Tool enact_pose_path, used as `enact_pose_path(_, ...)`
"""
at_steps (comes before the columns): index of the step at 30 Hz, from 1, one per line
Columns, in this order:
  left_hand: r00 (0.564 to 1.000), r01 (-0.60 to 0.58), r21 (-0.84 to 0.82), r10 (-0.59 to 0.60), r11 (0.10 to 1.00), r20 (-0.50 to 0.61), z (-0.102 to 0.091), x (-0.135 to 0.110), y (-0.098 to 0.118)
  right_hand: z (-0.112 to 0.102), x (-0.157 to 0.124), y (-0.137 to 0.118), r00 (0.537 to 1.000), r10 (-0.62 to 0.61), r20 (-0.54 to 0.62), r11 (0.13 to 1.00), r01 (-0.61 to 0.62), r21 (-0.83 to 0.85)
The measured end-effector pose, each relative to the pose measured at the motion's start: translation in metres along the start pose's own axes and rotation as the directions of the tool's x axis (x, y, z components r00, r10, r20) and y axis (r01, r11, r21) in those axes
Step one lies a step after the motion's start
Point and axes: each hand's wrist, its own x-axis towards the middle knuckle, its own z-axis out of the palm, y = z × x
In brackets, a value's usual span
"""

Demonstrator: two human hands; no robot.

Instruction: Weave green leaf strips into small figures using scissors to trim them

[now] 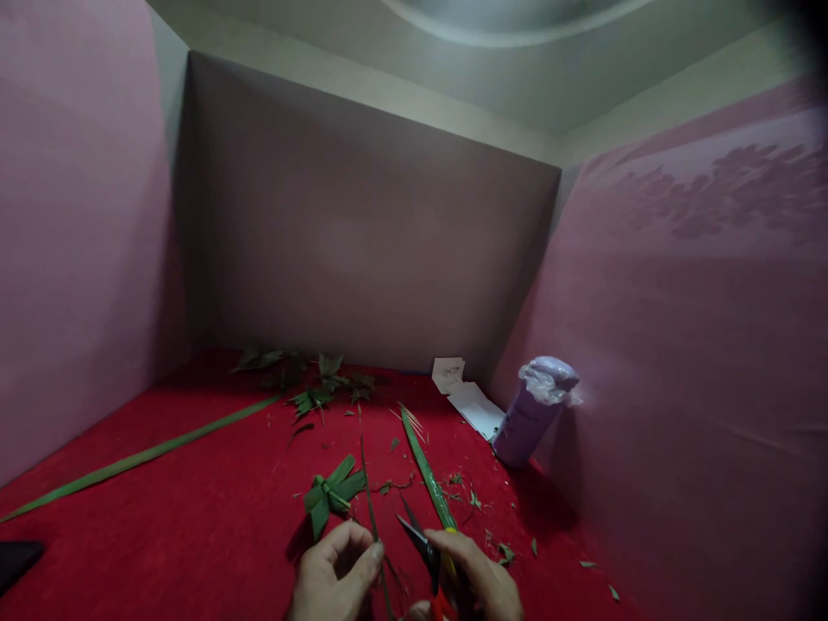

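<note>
A red cloth (194, 500) spreads beneath your work. Your right hand (482, 573) has its fingers closed around the scissors (427, 552), whose parted blades point forward and left. Just beyond your left hand (340, 569) lies a folded leaf piece (331, 493). That hand's thumb and forefinger are clamped on a thin strip (364, 466). The strip lies between your hands, its long axis running away from you, leaning slightly left; the scissor tips sit just right of it, apart, with your left fingers nearer.
</note>
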Motion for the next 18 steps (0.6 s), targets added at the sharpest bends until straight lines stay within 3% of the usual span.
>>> enact_pose_path(11, 0.998, 0.057, 0.016, -0.058, 0.998, 0.028, -0.0023, -0.0017, 0.0066, -0.0052, -0.0021, 0.0018, 0.995, 0.018, 0.101, 0.999, -0.022, 0.037)
enact_pose_path(18, 0.997, 0.039, 0.045, -0.042, 0.998, 0.06, -0.0035, -0.0012, 0.0075, -0.0072, 0.0038, -0.003, 0.997, -0.027, 0.069, 0.999, 0.024, 0.037)
